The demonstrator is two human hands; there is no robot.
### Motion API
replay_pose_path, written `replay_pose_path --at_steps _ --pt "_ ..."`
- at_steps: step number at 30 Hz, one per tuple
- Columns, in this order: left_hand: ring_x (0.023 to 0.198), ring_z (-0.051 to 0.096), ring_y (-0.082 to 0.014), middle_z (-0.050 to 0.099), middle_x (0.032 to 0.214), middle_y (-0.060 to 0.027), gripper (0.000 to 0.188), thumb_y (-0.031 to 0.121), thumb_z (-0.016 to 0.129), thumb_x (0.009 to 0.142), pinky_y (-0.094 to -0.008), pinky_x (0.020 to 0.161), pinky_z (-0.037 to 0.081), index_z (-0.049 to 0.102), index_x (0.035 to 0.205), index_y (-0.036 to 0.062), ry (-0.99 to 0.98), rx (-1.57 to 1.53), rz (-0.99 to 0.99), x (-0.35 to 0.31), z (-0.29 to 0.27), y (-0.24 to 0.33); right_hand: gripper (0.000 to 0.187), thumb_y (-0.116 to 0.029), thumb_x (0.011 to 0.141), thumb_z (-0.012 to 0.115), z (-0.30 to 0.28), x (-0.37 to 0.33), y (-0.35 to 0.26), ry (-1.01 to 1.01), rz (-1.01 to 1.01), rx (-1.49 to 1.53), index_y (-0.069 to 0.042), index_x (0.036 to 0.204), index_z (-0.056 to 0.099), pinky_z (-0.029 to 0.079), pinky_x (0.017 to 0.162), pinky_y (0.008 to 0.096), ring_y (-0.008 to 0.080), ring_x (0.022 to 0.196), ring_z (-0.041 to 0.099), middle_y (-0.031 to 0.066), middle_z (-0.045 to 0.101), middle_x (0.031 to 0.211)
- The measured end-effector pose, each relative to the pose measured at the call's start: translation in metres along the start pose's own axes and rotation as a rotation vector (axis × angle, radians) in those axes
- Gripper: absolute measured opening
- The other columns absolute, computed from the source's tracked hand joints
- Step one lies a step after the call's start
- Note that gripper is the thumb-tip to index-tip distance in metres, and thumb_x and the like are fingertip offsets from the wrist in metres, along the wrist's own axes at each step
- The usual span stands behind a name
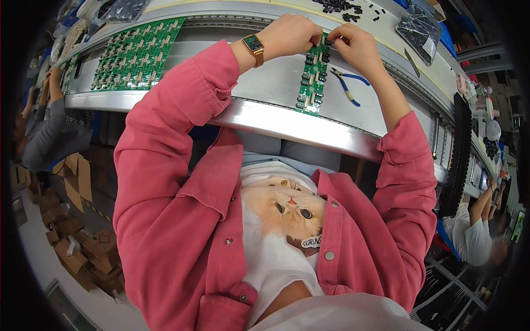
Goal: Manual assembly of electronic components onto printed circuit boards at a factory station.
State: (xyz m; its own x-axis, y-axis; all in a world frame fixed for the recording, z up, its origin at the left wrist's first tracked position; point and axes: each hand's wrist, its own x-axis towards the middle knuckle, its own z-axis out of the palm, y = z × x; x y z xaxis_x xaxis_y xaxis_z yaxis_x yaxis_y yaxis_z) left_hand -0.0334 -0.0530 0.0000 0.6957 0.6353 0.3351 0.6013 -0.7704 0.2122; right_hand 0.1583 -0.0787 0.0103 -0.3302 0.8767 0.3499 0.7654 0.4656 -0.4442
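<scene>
A narrow green circuit board lies lengthwise on the rail track in front of me, set with rows of small black parts and pale oblong ones. My left hand, with a watch at its wrist, is closed at the board's far end, fingertips against its left edge. Across from it, my right hand pinches at the far right corner. What either set of fingertips holds is too small and covered to make out. Just right of the board, below my right hand, rest cutting pliers with blue and yellow handles.
A large green panel of populated boards sits on the track to the left. Loose black parts are heaped beyond the far rail, with a plastic bag to their right. A metal rail runs along the near edge. Other people work at both sides.
</scene>
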Motion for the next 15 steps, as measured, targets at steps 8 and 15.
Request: replay_pose_path --at_steps 8,15 --pt "0.058 0.056 -0.0225 0.066 0.075 -0.0068 0.005 0.006 0.065 0.073 -0.0308 0.059 0.046 0.065 0.078 0.0057 -0.057 0.04 -0.009 0.007 0.005 0.006 0.014 -0.005 0.073 0.056 0.0 -0.008 0.008 0.014 0.018 0.027 -0.006 0.078 0.069 0.044 0.058 0.0292 0.0197 0.059 0.053 0.0046 0.063 0.076" --pt "0.064 0.058 -0.0266 0.066 0.081 -0.0101 0.009 0.006 0.062 0.075 -0.0347 0.062 0.047 0.064 0.083 0.0031 -0.056 -0.05 -0.01 0.001 -0.027 0.02 0.016 -0.012 0.075 0.058 -0.007 -0.013 0.003 -0.026 0.109 -0.076 -0.004 0.088 0.065 0.047 0.059 0.032 0.022 0.061 0.059 0.0088 0.065 0.073"
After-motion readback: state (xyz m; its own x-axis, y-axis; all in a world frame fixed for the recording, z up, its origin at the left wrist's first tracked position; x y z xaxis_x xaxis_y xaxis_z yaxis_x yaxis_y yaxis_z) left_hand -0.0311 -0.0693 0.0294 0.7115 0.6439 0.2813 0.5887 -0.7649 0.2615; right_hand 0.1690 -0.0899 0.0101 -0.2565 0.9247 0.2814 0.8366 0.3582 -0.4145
